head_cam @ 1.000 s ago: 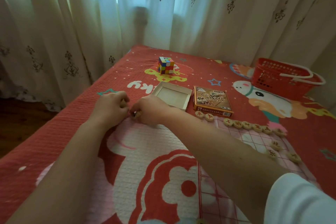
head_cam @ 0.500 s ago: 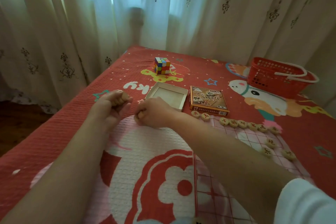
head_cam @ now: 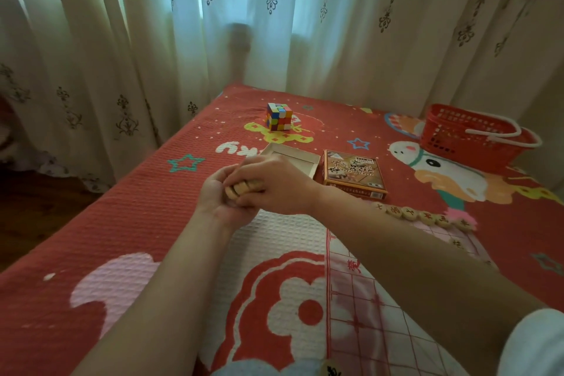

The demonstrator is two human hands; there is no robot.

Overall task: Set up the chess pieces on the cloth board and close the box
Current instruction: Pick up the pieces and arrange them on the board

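Note:
A stack of round wooden chess pieces (head_cam: 242, 188) lies in my left hand (head_cam: 219, 195), cupped palm up above the bedspread. My right hand (head_cam: 274, 185) presses on the stack from the right, fingers wrapped over it. Behind the hands lies the empty open box tray (head_cam: 300, 156). Its printed brown lid (head_cam: 354, 174) rests to the right of it. A row of several pieces (head_cam: 422, 215) lines the far edge of the cloth board (head_cam: 366, 311), a white sheet with red grid lines. One more piece (head_cam: 457, 243) sits on the board, mostly behind my right forearm.
A colourful puzzle cube (head_cam: 279, 116) stands far back on the red cartoon bedspread (head_cam: 128, 223). A red plastic basket (head_cam: 470, 134) with white handles sits at the back right. Curtains hang behind. The bed's left edge drops to a dark floor.
My hands came together and rose off the bedspread; the gathered pieces now sit stacked in my left palm with the right hand closed over them. The camera moved closer.

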